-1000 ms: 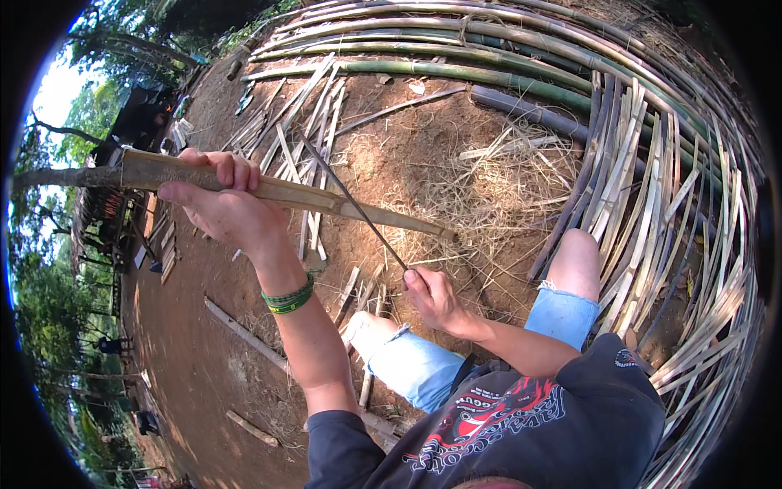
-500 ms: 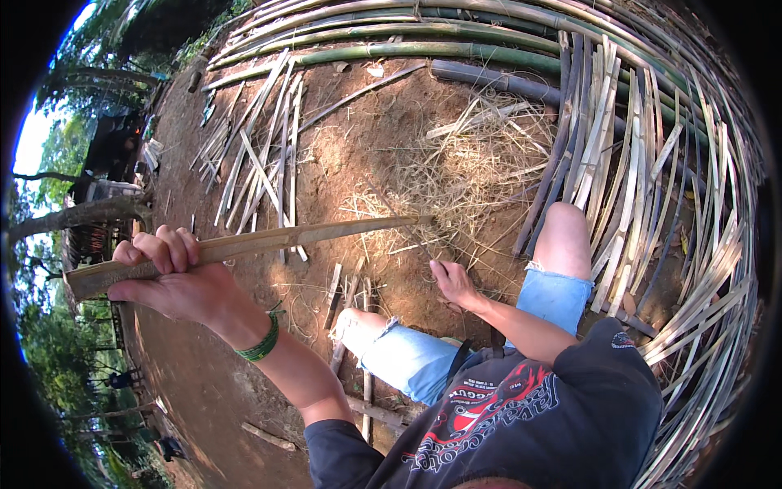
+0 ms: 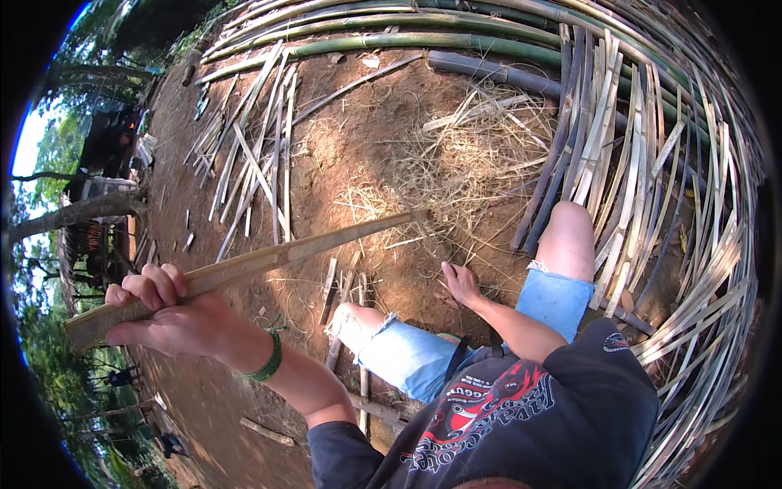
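Left hand [image 3: 183,320] sinking, bamboo strip [image 3: 285,253] tilting more steeply

Compared with half a second ago, the strip's gripped end is sitting lower in the view, while the right hand [image 3: 462,284] is barely shifting, edging slightly toward three o'clock. The strip is running from its broad end, between eight and nine o'clock, to a tip lying just off centre between one and two. The left hand is gripping that broad end, fingers curling over the upper edge and thumb pressing along the lower. The right hand, near the centre at four o'clock, is closing around the near end of a thin tool [image 3: 428,236], blurred and seemingly crossing the strip close to its tip; whether they are touching, I cannot tell. Fibrous shavings [image 3: 489,159] are lying between one and two o'clock.

Judging from this, the person is probably scraping or shaving the strip along its length. The next move is likely calling for a firm left grip and a controlled tool angle, with the stroke staying clear of the left leg [image 3: 407,354] at six o'clock.
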Tool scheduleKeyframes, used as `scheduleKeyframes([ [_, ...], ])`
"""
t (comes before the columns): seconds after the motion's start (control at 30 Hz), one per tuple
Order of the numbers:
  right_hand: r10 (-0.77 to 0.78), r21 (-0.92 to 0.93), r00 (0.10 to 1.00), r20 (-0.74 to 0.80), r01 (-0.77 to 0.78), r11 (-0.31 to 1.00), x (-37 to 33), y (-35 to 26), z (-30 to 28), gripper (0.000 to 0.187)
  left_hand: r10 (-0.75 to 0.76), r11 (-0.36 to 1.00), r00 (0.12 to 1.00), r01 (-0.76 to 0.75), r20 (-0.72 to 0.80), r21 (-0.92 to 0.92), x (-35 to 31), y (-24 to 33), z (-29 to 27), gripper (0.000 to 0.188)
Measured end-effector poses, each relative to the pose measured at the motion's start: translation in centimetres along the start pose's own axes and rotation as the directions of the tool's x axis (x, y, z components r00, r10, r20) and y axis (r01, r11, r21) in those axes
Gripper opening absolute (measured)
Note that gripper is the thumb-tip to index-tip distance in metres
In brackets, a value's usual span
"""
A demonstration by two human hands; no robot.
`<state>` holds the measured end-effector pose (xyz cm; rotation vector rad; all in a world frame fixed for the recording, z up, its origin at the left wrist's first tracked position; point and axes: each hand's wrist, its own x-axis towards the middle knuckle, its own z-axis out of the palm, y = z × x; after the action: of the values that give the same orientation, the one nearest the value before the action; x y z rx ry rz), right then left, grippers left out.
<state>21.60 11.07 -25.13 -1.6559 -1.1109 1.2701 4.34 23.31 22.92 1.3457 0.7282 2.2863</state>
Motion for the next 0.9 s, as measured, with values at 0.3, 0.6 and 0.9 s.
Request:
scheduleKeyframes([
  [0.3,-0.24,-0.043,0.964,0.111,0.246,0.968,-3.4,-6.4,-1.0,0.049,0.019,0.989,0.99,0.002,-0.143,0.148,0.2,0.2,-1.4,0.056],
  [0.6,0.006,-0.039,0.999,0.052,-0.004,0.999,-2.7,-3.0,-2.0,0.064,0.028,0.994,0.987,-0.011,-0.159,0.111,-0.6,0.8,-1.8,0.056],
  [0.9,0.502,-0.082,0.865,-0.011,-0.501,0.861,4.2,4.6,-2.0,0.07,-0.033,0.977,0.968,0.083,0.249,-0.195,-0.1,1.5,-4.8,0.052],
])
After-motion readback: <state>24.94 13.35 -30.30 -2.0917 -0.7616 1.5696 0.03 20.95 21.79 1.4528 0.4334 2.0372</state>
